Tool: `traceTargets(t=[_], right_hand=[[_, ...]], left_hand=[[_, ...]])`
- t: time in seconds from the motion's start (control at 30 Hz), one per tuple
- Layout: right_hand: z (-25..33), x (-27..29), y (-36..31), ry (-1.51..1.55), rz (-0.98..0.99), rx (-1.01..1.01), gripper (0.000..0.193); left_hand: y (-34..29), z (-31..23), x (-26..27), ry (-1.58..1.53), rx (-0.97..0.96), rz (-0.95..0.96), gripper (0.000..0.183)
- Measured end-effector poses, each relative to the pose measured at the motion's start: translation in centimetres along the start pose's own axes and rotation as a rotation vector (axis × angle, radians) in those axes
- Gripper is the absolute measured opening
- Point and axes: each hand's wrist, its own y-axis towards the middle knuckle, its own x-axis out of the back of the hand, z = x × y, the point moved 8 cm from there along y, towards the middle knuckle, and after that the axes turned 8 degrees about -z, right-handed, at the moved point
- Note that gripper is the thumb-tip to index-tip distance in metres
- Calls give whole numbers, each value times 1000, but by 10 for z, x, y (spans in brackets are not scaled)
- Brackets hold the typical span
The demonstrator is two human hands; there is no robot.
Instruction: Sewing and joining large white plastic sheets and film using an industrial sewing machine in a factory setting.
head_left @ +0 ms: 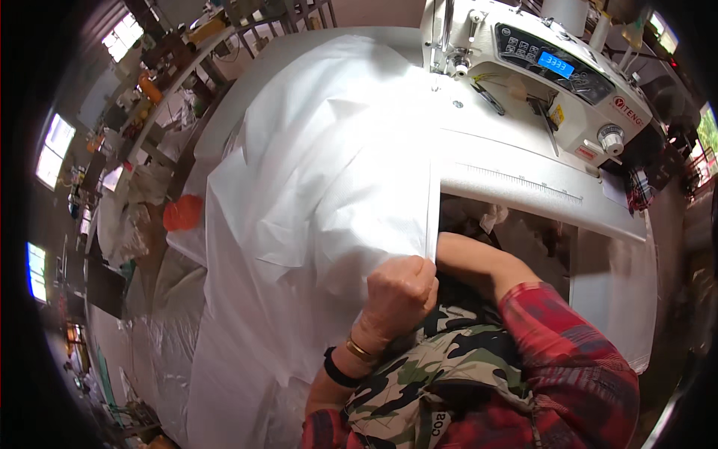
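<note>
A large white sheet of thin, smooth fabric [336,172] spreads over the sewing table and hangs down in folds on the near left side. My left hand [400,294] is closed in a fist on the fabric's right edge, at the near side of the table. A bracelet and a black band circle that wrist. My right forearm [479,258] reaches leftward to the same edge, just beyond the left fist. The right hand itself is hidden behind the fabric. Beyond my hands, the far end of the sheet lies beside the needle area of a white sewing machine [542,75].
A lit blue display [556,64] sits on the machine's head. Black thread snips [488,97] lie on its bed. A ruler strip [516,179] runs along the bed's near edge, above an opening. An orange-red item [183,212] and clear plastic sheeting [168,337] are at the left.
</note>
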Motion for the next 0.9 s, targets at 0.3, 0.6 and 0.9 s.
traceTargets(t=[0.3, 0.6, 0.9], right_hand=[[56, 15, 27, 524, -74, -170, 25], [125, 24, 12, 865, -48, -268, 26], [144, -2, 29, 259, -181, 463, 27]], left_hand=[[74, -36, 43, 8, -210, 8, 21], [74, 4, 73, 182, -154, 27, 15], [36, 36, 69, 81, -27, -57, 12]])
